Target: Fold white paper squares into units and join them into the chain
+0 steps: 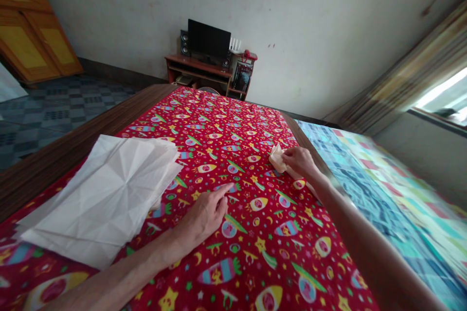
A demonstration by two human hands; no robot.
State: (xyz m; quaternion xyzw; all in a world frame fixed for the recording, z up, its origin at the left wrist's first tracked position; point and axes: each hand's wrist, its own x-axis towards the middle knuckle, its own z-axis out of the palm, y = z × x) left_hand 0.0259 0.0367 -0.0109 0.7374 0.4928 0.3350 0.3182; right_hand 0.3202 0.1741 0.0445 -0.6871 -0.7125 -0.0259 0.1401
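My right hand [299, 159] pinches a small folded piece of cream paper [277, 158] near the right side of the red patterned cloth [251, 233]. More pale paper shows partly under that hand and wrist, its shape mostly hidden. My left hand [208, 213] rests on the cloth nearer to me, index finger stretched out and the other fingers loosely bent, with nothing in it. To its left lies a stack of creased white paper sheets [105, 189], fold lines fanning out from the middle of the top sheet.
Dark wooden edging [134, 107] borders the cloth. A bed with a blue checked cover [339, 180] adjoins on the right. At the far end stands a small desk [200, 73] with a monitor [208, 39] and speakers. An orange cabinet [36, 34] is at the far left.
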